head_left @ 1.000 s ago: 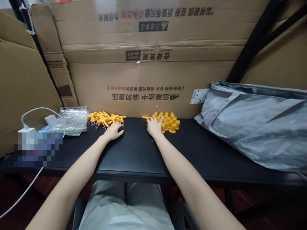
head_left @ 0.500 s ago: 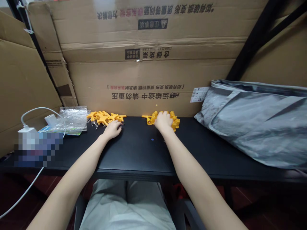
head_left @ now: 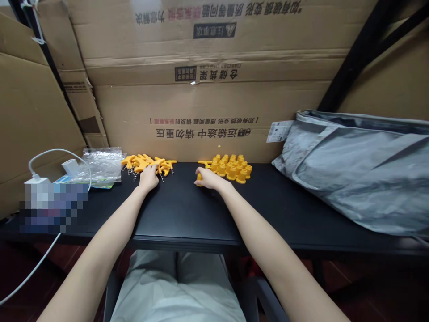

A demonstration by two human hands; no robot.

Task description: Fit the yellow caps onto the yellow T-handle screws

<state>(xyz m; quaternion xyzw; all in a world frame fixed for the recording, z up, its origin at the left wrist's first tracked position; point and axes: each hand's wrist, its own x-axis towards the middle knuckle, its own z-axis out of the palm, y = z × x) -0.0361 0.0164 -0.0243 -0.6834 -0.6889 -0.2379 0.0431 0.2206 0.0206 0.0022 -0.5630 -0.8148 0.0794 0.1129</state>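
My left hand [head_left: 148, 178] reaches into a pile of yellow corkscrew handles [head_left: 164, 166] with thin metal spirals. Its fingers are curled over one corkscrew handle [head_left: 142, 166] at the near side of the pile. Between the fingers and thumb of my right hand [head_left: 208, 178] is a yellow cup-shaped corkscrew base [head_left: 199, 177], partly hidden by the fingers and just above or on the tabletop. Behind and right of that hand, several more of these yellow bases [head_left: 231, 169] stand upright in a cluster. One T-shaped yellow piece [head_left: 203, 163] lies at the cluster's left end.
The black table [head_left: 187, 214] backs onto a cardboard sheet [head_left: 208, 103]. At left are clear plastic wrap [head_left: 103, 163], a white charger [head_left: 39, 190] with a cable, and a blurred-out object. A large grey bag [head_left: 355, 174] takes up the right side.
My right hand has come off the cluster, moving left and nearer with one yellow base in its fingers. My left hand has shifted slightly left over the corkscrew pile.
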